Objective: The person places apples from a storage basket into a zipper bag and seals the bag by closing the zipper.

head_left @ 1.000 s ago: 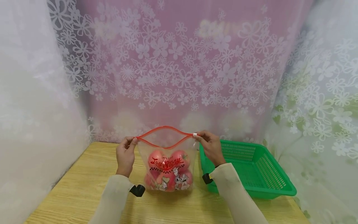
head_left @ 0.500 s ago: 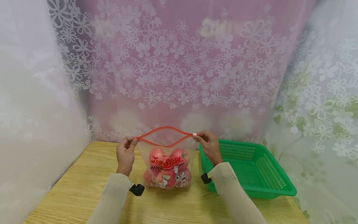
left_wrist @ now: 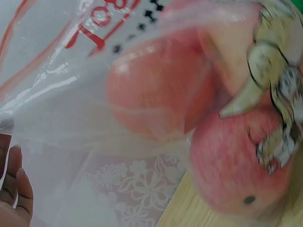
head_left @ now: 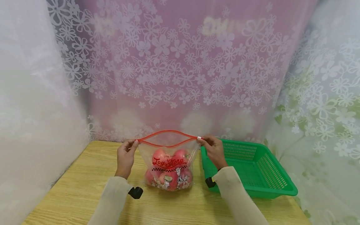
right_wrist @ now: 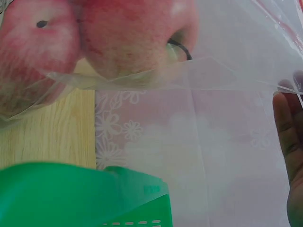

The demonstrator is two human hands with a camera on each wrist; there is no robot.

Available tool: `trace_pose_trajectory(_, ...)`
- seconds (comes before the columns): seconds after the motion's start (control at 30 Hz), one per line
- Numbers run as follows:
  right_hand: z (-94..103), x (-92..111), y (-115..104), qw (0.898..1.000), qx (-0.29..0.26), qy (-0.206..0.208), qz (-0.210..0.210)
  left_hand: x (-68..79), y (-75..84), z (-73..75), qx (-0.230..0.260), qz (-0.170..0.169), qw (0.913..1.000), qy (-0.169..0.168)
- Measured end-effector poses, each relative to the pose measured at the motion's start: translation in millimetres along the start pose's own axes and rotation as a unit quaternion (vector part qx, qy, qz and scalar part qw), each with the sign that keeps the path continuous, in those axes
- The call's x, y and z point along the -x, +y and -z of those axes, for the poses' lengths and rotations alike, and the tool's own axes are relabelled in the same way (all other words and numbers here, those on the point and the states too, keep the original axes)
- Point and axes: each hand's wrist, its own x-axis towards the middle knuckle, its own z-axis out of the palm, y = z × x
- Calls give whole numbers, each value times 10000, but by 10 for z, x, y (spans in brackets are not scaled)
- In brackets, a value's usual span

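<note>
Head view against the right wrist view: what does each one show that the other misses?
Only the head view shows both hands: the left hand and right hand each pinch an end of the bag, whose red zip strip is bowed open, and the whole green basket sits on the table. Only the right wrist view shows an apple close up, with its stem end, through the clear plastic, and the right hand's fingertips from below. Both show the bag, apples, a basket corner and the flowered curtain.
</note>
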Motion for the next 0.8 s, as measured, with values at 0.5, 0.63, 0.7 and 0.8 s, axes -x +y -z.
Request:
trace_pose_trajectory(0.5,13,58,41,9997,-90,-87,209,24,112,-37,-343,54,9987,-377)
trace_pose_trajectory(0.63,15,67,40,9996,-89,-87,237,17,175,-28,-623,8,9966,-545)
trace_pose_trajectory(0.7,18,73,39,9997,-70,-77,224,-2,221,-23,-917,4,9937,-637)
trace_pose_trajectory(0.8,21,81,35,9998,-42,-69,196,-39,329,-14,-1409,-64,9869,-777)
